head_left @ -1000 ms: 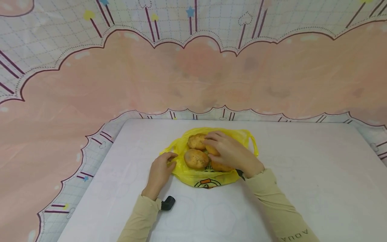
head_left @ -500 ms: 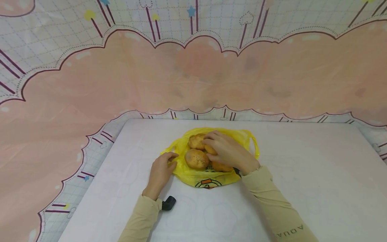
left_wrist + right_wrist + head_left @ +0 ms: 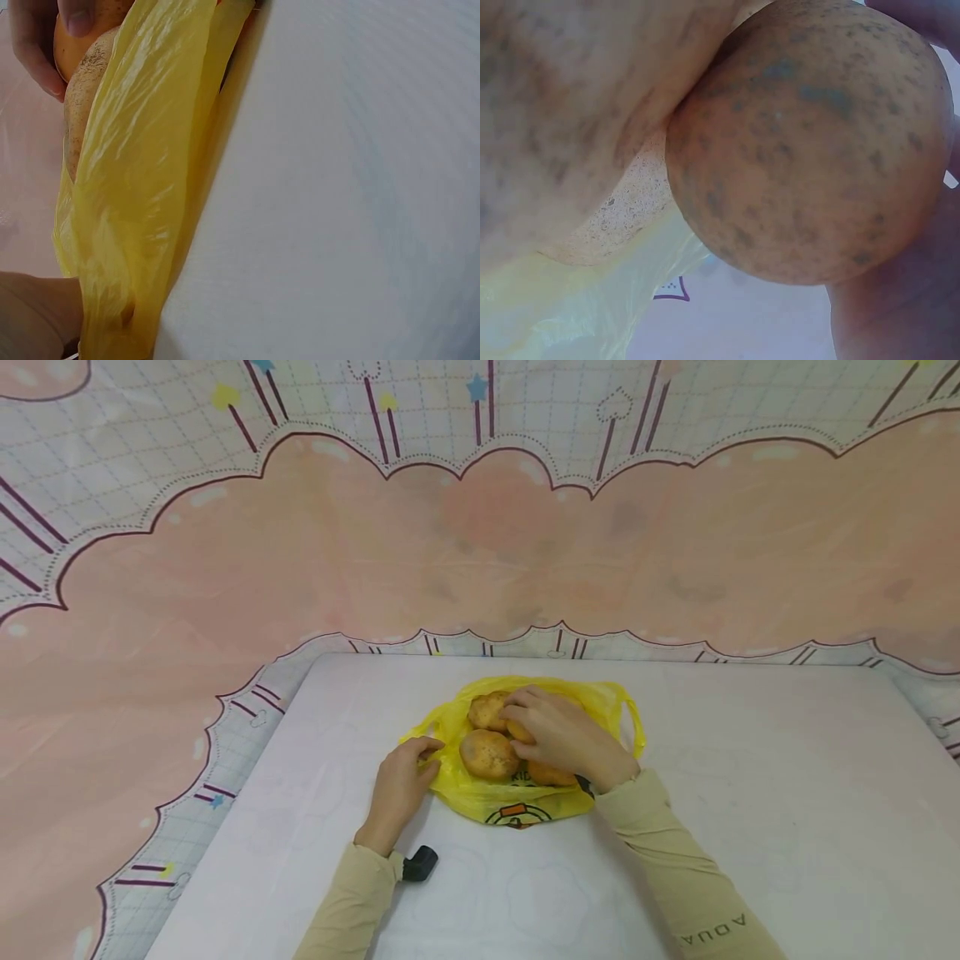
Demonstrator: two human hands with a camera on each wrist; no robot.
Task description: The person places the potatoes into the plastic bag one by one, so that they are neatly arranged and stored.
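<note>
A yellow plastic bag (image 3: 457, 793) with dark print lies on the table, its mouth spread around several potatoes. One potato (image 3: 488, 754) sits at the front left, another (image 3: 487, 712) behind it. My right hand (image 3: 562, 731) reaches over the bag from the right and grips a potato (image 3: 810, 150), fingers on its far side and thumb in front. In the left wrist view this potato (image 3: 71, 41) is above a paler one. My left hand (image 3: 397, 789) holds the bag's left edge between thumb and fingers; in its wrist view the plastic partly covers the fingers.
The white table (image 3: 765, 793) extends to both sides of the bag. Behind it hangs a patterned pink and white cloth (image 3: 450, 543). A black device (image 3: 420, 863) sticks out at the left wrist.
The right hand has shifted slightly left and its forearm has drawn in a little, fingers staying on the potato. The left hand keeps its place at the bag's edge.
</note>
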